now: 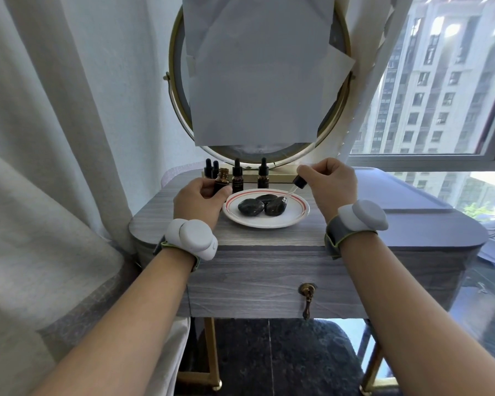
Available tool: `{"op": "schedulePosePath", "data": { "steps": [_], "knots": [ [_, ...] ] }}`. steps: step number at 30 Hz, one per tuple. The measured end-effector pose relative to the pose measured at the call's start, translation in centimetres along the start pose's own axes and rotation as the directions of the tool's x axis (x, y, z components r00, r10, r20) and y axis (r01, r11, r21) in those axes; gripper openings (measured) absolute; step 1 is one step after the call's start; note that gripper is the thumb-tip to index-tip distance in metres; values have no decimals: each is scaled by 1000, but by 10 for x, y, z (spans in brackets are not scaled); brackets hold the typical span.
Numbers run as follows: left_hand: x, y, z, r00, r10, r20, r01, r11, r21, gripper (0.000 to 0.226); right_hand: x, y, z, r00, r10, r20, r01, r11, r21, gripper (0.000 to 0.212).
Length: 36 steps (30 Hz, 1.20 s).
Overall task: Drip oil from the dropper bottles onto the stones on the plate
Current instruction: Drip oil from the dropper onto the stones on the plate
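Note:
A white plate (pixel 293 221) with a red ring sits on the grey table and carries three dark polished stones (pixel 250 207). My left hand (pixel 197 200) grips an uncapped amber bottle (pixel 222 180), upright, just left of the plate. My right hand (pixel 330 182) pinches a black-capped dropper (pixel 296 184) by its bulb. The glass tip slants down-left and hovers over the right stone (pixel 275 207). Several capped dropper bottles (pixel 237 178) stand in a row behind the plate.
A round gold-framed mirror (pixel 174 90) covered with paper stands at the back of the grey wooden table (pixel 269 238). A curtain (pixel 55 138) hangs on the left and a window (pixel 440 81) is on the right. A brass drawer pull (pixel 307 298) hangs on the front.

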State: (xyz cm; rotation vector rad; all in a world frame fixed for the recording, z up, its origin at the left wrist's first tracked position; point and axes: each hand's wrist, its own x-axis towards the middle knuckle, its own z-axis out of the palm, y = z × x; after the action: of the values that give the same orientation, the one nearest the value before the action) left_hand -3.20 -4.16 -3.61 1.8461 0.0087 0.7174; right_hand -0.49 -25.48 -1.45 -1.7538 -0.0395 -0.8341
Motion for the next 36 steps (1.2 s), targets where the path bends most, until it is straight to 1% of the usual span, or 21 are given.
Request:
{"op": "schedulePosePath", "data": {
  "steps": [8, 13, 18, 23, 27, 30, 36],
  "knots": [
    [0, -1, 0, 1000, 11, -4, -11, 1000, 0, 15, 0, 1, 0, 999, -34, -11, 33, 999, -36, 21],
    [0, 0, 0, 1000, 14, -1, -14, 1000, 1, 13, 0, 2, 1, 999, -48, 2, 48, 999, -10, 22],
    [0, 0, 1, 1000, 10, -6, -10, 1000, 6, 15, -2, 0, 2, 997, -72, 34, 73, 997, -7, 22],
    [0, 0, 0, 1000, 12, -5, -12, 1000, 23, 15, -4, -3, 2, 990, -109, 92, 105, 994, 42, 23],
    [-1, 1, 1, 1000, 11, -7, -11, 1000, 16, 14, -5, -5, 2, 984, -119, 132, 115, 993, 41, 22],
    [-1, 1, 1, 1000, 6, -7, -6, 1000, 15, 17, -6, -5, 3, 978, -134, 157, 130, 991, 38, 23],
    [-1, 2, 0, 1000, 1, -3, -1, 1000, 28, 15, -6, -5, 4, 978, -133, 160, 124, 990, 66, 24]
  ]
}}
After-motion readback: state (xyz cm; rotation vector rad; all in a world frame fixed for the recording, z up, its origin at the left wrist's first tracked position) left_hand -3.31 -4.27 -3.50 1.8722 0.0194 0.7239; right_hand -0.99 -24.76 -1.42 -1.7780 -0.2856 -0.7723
